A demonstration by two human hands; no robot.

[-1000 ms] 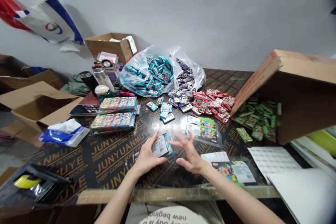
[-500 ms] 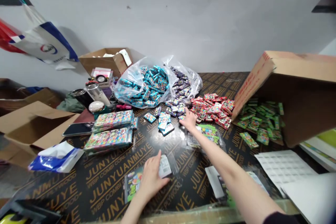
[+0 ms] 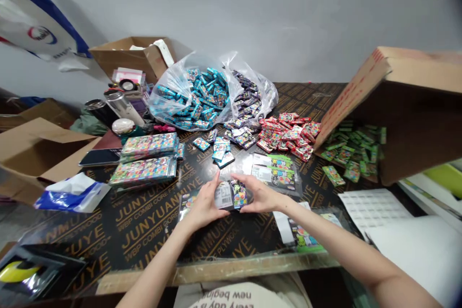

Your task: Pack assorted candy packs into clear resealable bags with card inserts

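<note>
My left hand grips a flat printed packet with a white barcode panel, its thumb along the near edge and its index finger along the far edge. Against the right end of that packet sits a small black packet with colourful print. My right hand holds this small packet between thumb and fingers. Just beyond are several blue-and-white small packets and a cluster of dark purple packets. Flat green-and-black printed bags lie right of them.
Clear bags of blue packets and purple packets stand by the wall. Red packets lie in a heap, beside a tipped carton with green packets. Stacked filled packs, a phone and tumblers occupy the left.
My right hand has come back from the purple packets to my left hand, bringing a small black packet against the flat packet. The camera view has shifted slightly.
</note>
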